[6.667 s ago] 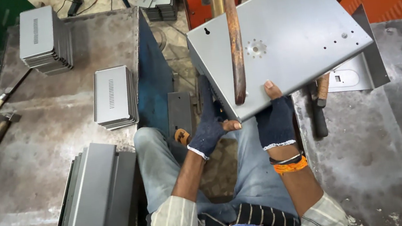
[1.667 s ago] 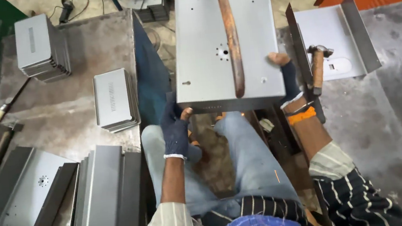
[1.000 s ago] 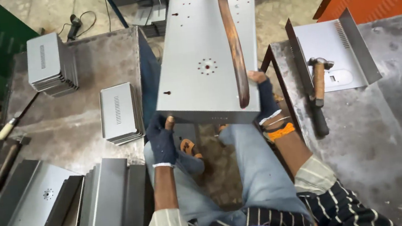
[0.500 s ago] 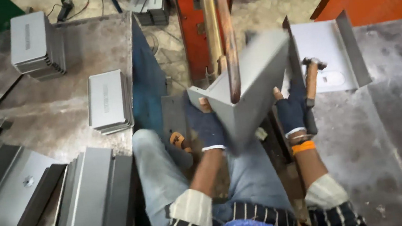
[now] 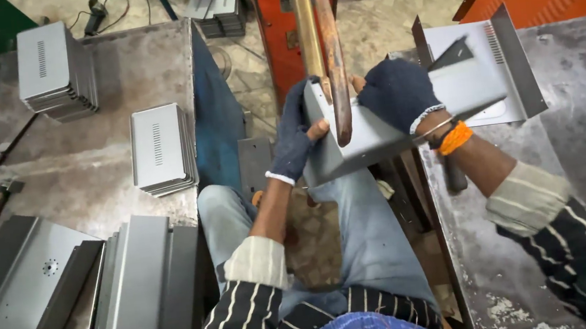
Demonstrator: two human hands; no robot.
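Bent metal panel (image 5: 384,137) (one) between two gloved hands (image 5: 295,137) (image 5: 396,92)

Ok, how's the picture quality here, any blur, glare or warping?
Head view: soft, even light, no harsh glare; the bent metal panel and right hand look slightly motion-smeared, the left hand sharper; wide-lens bowing tilts the table edges outward.

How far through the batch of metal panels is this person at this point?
Done, it seems: two stacks of small grey slotted metal boxes on the left table. In hand: the left hand and right hand hold a bent grey sheet-metal panel at the rusty welder arm. Possibly left: grey channel panels piled at lower left.
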